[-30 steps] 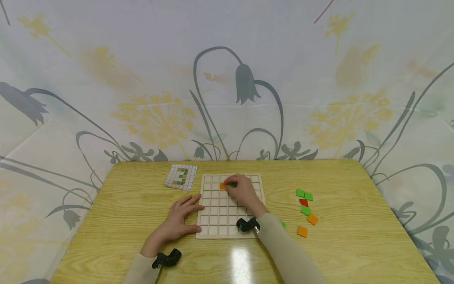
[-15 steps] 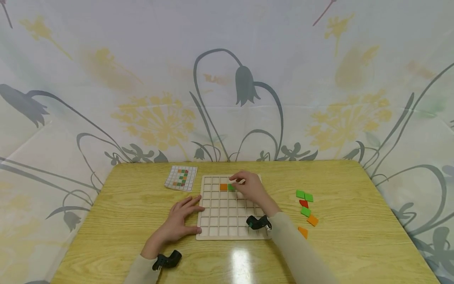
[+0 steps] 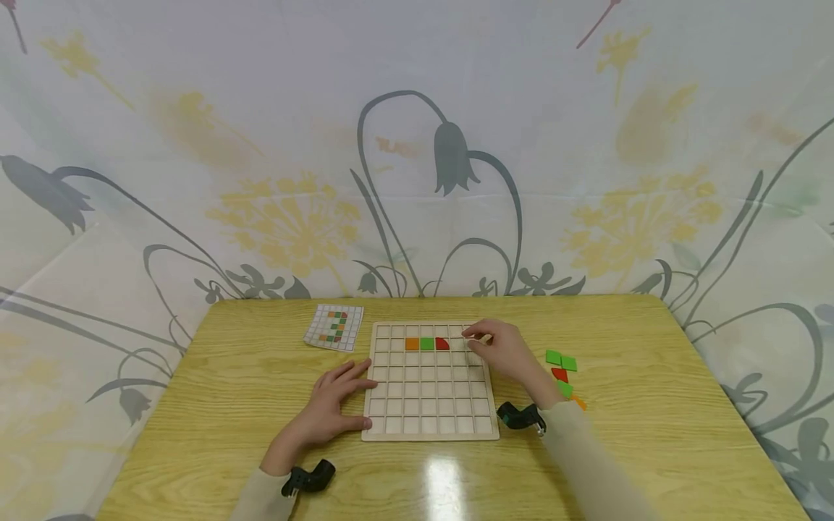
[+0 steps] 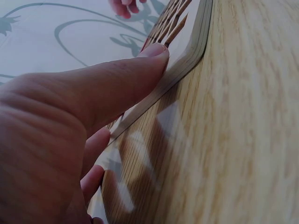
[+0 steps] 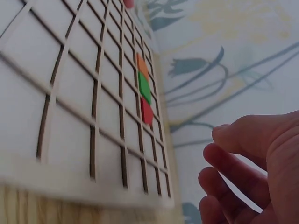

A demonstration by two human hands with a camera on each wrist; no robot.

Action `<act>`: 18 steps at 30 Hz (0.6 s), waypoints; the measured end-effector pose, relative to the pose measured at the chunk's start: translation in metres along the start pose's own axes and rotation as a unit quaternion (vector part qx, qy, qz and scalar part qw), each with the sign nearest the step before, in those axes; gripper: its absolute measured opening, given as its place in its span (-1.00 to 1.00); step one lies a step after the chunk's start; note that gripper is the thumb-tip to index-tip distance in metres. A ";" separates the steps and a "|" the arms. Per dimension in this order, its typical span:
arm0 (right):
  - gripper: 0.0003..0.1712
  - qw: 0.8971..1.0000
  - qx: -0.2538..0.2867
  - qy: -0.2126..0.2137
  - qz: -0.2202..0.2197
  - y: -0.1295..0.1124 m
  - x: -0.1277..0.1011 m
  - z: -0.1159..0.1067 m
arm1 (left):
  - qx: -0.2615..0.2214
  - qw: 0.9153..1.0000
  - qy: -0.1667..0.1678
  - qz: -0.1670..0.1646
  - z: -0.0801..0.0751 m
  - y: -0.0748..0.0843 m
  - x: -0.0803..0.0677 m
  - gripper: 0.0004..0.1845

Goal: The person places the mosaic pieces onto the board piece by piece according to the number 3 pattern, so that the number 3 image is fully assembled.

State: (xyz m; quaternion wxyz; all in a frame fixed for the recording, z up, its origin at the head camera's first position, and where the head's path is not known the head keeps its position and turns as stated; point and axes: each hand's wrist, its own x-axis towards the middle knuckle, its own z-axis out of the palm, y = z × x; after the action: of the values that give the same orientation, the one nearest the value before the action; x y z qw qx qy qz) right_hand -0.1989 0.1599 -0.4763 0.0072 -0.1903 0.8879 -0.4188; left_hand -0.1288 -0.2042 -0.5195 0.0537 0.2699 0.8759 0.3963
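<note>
By the spread left hand (image 3: 322, 411), the grid board (image 3: 428, 391) is touched; by the loosely curled right hand (image 3: 507, 351), nothing is held. Left of the latter, an orange tile (image 3: 413, 344), green tile (image 3: 426, 344) and red tile (image 3: 441, 344) are seated in line.

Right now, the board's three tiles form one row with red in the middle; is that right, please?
Not quite: the head view shows the green tile in the middle of that row, between the orange tile and the red tile.
</note>
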 end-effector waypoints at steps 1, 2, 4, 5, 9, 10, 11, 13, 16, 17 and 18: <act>-0.78 1.000 -0.008 0.005 -0.004 0.003 -0.002 -0.005 | 0.001 1.000 0.000 0.001 0.000 0.000 0.000 -0.41; -0.78 1.000 -0.015 0.011 -0.006 0.007 -0.004 -0.009 | 0.001 1.000 -0.001 0.002 0.000 0.000 0.000 -0.40; -0.79 0.999 -0.032 0.026 -0.012 0.013 -0.008 -0.019 | -0.001 1.000 -0.001 0.001 0.000 0.000 0.000 -0.41; -0.79 0.999 -0.038 0.031 -0.011 0.016 -0.010 -0.025 | -0.001 1.000 -0.001 0.000 0.000 0.000 0.000 -0.41; -0.77 0.997 -0.055 0.048 0.008 0.028 -0.022 -0.050 | -0.002 1.000 -0.006 -0.004 0.000 0.000 0.001 -0.40; -0.76 0.997 -0.058 0.051 0.015 0.031 -0.025 -0.057 | 0.000 1.000 -0.007 -0.005 0.001 -0.001 0.001 -0.39; -0.76 0.996 -0.062 0.053 0.021 0.035 -0.028 -0.063 | 0.000 1.000 -0.008 -0.005 0.001 -0.001 0.002 -0.39; -0.76 0.995 -0.070 0.060 0.024 0.042 -0.034 -0.074 | 0.002 1.000 -0.007 -0.005 0.001 -0.001 0.002 -0.39; -0.76 0.994 -0.082 0.063 0.033 0.052 -0.044 -0.085 | 0.003 1.000 -0.003 -0.007 0.001 -0.001 0.001 -0.40; -0.75 0.994 -0.085 0.064 0.038 0.056 -0.048 -0.087 | 0.003 1.000 -0.001 -0.007 0.001 -0.001 0.001 -0.40; -0.75 0.993 -0.087 0.065 0.042 0.059 -0.052 -0.089 | 0.003 1.000 0.000 -0.007 0.001 -0.001 0.000 -0.41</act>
State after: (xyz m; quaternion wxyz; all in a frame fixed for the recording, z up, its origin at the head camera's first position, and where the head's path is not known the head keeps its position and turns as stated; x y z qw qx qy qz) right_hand -0.1858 0.2778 -0.4698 -0.0494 -0.1252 0.9268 -0.3505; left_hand -0.1291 -0.2038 -0.5210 0.0553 0.2643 0.8790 0.3930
